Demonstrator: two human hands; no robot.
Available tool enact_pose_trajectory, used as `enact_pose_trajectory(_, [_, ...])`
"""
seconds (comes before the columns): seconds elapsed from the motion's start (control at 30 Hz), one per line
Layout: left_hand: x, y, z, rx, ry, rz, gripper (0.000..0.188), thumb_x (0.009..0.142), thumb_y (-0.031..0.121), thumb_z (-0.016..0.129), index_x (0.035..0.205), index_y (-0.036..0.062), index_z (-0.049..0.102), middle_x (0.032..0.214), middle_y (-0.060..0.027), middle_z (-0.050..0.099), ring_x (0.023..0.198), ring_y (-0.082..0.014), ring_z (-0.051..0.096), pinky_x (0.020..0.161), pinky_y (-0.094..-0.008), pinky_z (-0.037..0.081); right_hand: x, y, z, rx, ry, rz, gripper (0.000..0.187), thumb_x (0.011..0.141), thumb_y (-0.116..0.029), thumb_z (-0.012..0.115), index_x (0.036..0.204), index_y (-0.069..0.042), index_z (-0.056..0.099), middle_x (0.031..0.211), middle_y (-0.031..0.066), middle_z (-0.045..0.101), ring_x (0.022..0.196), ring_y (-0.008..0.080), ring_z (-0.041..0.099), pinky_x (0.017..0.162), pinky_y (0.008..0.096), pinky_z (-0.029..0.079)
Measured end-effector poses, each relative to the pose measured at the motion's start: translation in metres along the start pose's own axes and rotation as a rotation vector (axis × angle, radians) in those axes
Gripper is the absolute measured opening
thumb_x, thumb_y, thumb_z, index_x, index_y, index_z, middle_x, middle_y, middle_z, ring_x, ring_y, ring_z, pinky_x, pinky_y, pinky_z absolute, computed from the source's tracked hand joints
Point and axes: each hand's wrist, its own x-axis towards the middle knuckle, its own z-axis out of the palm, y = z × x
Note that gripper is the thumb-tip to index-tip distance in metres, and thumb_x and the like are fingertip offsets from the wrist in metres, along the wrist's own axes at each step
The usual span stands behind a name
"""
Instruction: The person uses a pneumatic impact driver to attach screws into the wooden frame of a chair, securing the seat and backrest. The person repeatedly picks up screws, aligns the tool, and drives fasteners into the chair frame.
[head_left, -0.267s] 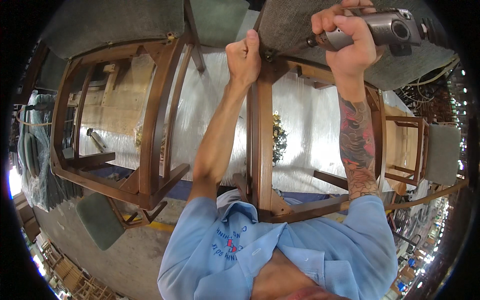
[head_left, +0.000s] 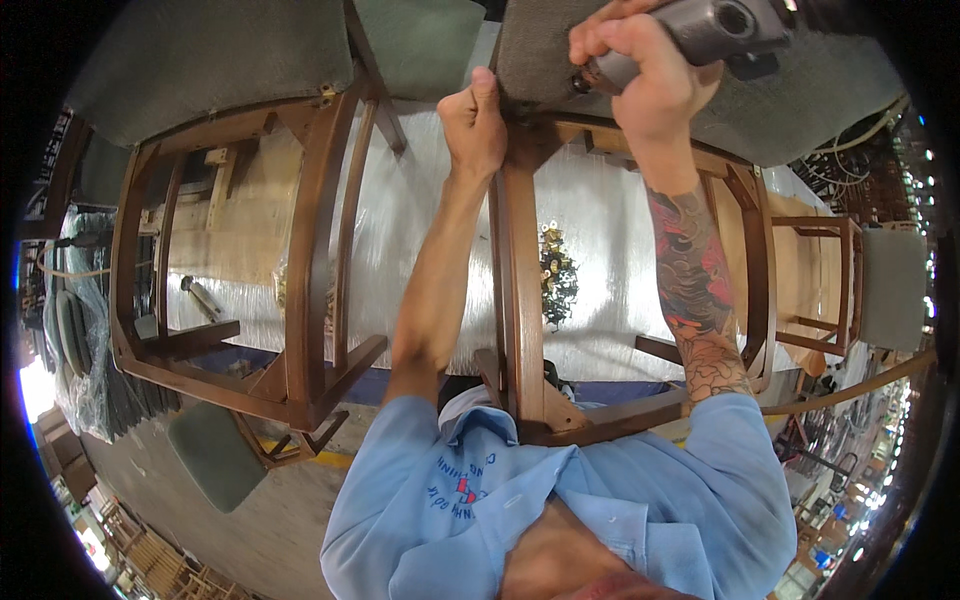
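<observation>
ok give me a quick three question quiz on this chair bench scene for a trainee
1. True or false: the right hand holds a grey power tool against the grey seat pad.
2. What does the left hand grip?
A. a wooden rail of the chair frame
B. a paint brush
C. a coil of rope
3. Fill in: the pile of small brass-coloured hardware lies on the ____ sheet covering the bench.

Key: 1 true; 2 A; 3 silvery
</observation>
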Motion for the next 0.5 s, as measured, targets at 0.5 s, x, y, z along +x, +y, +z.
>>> enact_pose_trajectory(0.5, [-0.005,-0.014,-0.03,0.086,0.237,-0.108,0.024,0.093,0.023,0.047,0.087,0.0008,0.054,0.076,-0.0035,0.054,0.061,-0.0166,0.049,0.057,-0.0313,0.041,0.005,0.006,0.001,-0.189,-0.112,0.016,0.035,0.074,-0.01,0.07,0.105,-0.003,0.056,0.097,0.0037,0.058,0.088,0.0079,0.053,0.072,0.0253,0.045])
